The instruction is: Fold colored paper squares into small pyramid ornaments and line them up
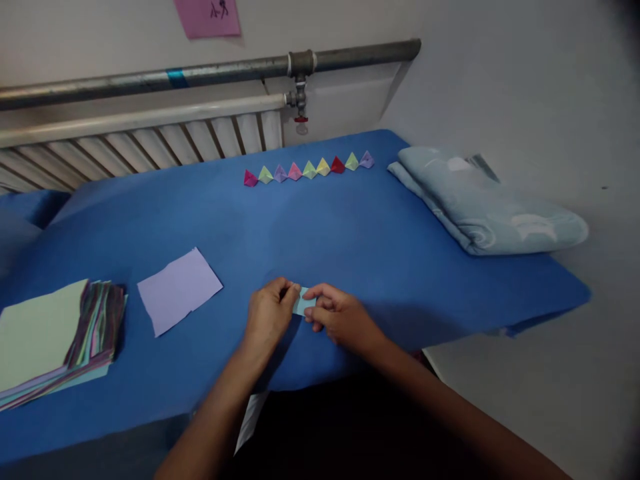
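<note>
Between my two hands is a small folded piece of light blue paper [303, 303], close to the front edge of the blue-covered surface [240, 227]. My left hand [270, 307] pinches its left side between thumb and fingers. On the right side, the thumb and curled fingers of my right hand [337, 315] grip the same paper. Part of the paper is hidden by my fingertips. A flat lilac sheet [179, 290] lies to the left of my left hand. Farther back, several small folded paper pieces [309, 169] in different colours stand in a row.
A stack of coloured paper [43, 337] lies at the left front. A folded pale blue blanket [480, 200] rests at the right by the wall. Behind the surface are a white radiator [150, 137] and a metal pipe [230, 72] with a valve [301, 100].
</note>
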The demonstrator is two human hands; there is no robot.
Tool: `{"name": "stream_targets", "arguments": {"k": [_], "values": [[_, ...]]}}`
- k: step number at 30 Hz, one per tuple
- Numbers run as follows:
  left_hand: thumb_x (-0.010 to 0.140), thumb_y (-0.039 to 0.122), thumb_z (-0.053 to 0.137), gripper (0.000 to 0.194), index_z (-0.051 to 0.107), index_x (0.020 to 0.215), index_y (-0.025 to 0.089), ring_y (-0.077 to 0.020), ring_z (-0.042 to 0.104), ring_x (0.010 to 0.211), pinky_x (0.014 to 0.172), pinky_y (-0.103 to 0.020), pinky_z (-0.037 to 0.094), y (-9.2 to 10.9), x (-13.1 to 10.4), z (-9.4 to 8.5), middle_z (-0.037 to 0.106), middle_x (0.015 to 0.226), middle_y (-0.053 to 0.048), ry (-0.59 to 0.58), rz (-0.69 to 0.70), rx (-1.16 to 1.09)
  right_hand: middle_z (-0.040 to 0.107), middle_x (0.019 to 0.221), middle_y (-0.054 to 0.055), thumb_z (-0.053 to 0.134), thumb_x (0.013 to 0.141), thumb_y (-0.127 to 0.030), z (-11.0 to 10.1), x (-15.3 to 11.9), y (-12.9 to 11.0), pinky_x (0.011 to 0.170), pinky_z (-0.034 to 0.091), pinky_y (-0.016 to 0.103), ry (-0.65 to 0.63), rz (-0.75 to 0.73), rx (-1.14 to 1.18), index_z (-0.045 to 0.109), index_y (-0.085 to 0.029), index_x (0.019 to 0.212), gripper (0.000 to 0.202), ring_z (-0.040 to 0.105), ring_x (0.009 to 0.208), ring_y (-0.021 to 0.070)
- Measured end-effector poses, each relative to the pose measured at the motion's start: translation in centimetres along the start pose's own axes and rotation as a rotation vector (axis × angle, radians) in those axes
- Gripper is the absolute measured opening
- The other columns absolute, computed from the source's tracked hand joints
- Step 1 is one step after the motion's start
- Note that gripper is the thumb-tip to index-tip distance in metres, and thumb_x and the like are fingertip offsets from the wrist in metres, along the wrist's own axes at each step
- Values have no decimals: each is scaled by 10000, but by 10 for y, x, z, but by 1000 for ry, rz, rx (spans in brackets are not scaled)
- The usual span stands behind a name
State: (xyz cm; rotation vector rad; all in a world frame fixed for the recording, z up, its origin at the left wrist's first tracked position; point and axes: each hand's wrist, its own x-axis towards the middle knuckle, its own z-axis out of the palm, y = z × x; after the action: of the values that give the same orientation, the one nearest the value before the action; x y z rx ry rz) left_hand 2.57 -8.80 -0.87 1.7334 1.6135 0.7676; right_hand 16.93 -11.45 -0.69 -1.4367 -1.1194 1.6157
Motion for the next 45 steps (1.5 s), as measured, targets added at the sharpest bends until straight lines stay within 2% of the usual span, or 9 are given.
{"name": "stream_targets", "arguments": {"k": [4, 7, 12, 16, 23, 28, 31, 33, 45], "values": [[844, 251, 550, 191, 648, 689, 195, -186, 544, 726, 726, -328, 382, -7, 3, 3, 619, 714, -34, -1, 182, 295, 577, 568, -60, 540, 735, -102, -1, 0, -5, 321, 286, 150, -40, 99, -60, 594, -193, 793, 120, 438, 380, 47], [838, 260, 583, 123, 670, 788, 191, -227, 547, 807, 775, -382, 400, -11, 0, 5, 633, 814, -67, 40, 185, 424, 572, 536, -63, 530, 756, -101, -2, 0, -7, 311, 287, 166, -55, 118, -129, 611, -196, 794, 130, 404, 341, 50], [862, 214, 549, 154, 647, 971, 164, -271, 560, 950, 838, -437, 439, -9, -13, 3, 632, 986, -126, 211, 315, 435, 626, 605, -34, 549, 740, -90, -4, 2, -9, 402, 365, 195, -42, 45, -239, 626, -191, 764, 129, 532, 428, 79], [899, 82, 387, 339, 565, 1162, 200, -203, 606, 1022, 894, -376, 458, -12, -27, 3, 658, 1105, -90, 83, 527, 247, 627, 601, -33, 540, 722, -67, -5, 4, -10, 479, 418, 212, -65, -21, -305, 624, -190, 720, 149, 564, 455, 88], [889, 78, 372, 347, 564, 1162, 172, -208, 648, 894, 846, -392, 439, -19, -33, 4, 706, 1027, -93, -20, 505, 318, 612, 631, -32, 524, 795, -143, -9, -4, -12, 499, 421, 216, -129, -19, -343, 617, -193, 755, 113, 548, 472, 87], [864, 47, 398, 372, 539, 1168, 209, -180, 643, 925, 876, -376, 408, -22, -33, 3, 693, 1094, -69, -32, 514, 292, 586, 668, -21, 497, 841, -163, -36, -4, -3, 600, 434, 240, 14, -352, -584, 630, -211, 818, 143, 550, 624, 119], [852, 26, 400, 375, 527, 1152, 212, -178, 638, 973, 902, -385, 400, -23, -33, 2, 688, 1114, -64, -33, 525, 286, 645, 949, 40, 514, 804, -81, -49, 2, 4, 814, 452, 321, -93, -680, -778, 652, -212, 890, 208, 570, 895, 167], [836, 15, 400, 390, 524, 1146, 215, -179, 630, 1013, 929, -395, 395, -24, -33, 1, 682, 1134, -62, -38, 524, 289, 627, 1084, 65, 531, 815, -85, -51, 7, 7, 876, 441, 358, -158, -791, -851, 657, -216, 972, 241, 543, 988, 190], [818, 130, 524, 344, 477, 1152, 199, -197, 608, 1081, 1028, -445, 333, -24, -32, -6, 661, 1157, -67, -93, 555, 273, 665, 1045, 82, 515, 896, -162, -47, 20, 10, 837, 471, 362, -189, -895, -993, 640, -166, 1030, 184, 554, 911, 199]]}}
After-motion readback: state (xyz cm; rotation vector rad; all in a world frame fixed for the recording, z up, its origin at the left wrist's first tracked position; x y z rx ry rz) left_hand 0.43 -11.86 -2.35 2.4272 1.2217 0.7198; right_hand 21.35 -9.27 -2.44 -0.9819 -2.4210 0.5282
